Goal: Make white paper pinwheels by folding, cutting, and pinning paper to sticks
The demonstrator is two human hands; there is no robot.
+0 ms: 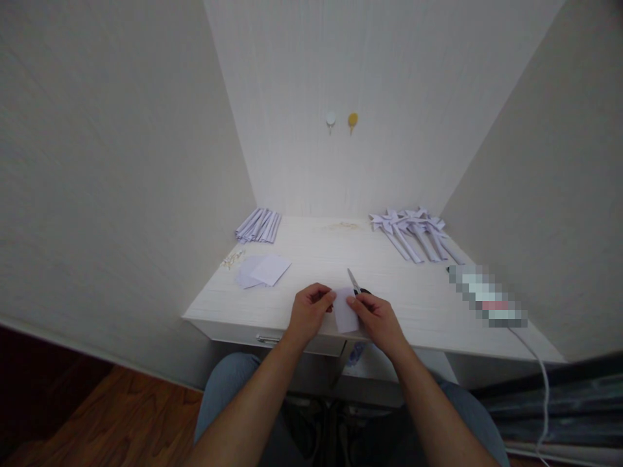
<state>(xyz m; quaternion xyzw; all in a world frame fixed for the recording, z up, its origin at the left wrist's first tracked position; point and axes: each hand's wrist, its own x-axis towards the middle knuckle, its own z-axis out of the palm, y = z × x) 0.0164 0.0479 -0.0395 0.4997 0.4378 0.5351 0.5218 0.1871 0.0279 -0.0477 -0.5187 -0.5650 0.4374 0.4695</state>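
At the lower centre of the frame, a small paper sheet (345,316) is at the worktop's (311,253) front edge. The left hand (317,305) pinches its left edge, fingers curled; the right hand (368,309) pinches its right edge, thumb on top. Scissors (355,283) show beside the right hand; whether they are gripped, I cannot tell. Any writing on the pixelated object (487,296) at right is unreadable. 2 hooks (353,120) are on the upper-centre wall.

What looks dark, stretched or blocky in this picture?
In the head view: dim light overall, darkest under the desk and at lower left; side walls lean outward, probably wide-lens stretching; one thing at right is blocky squares; the held paper looks slightly soft.
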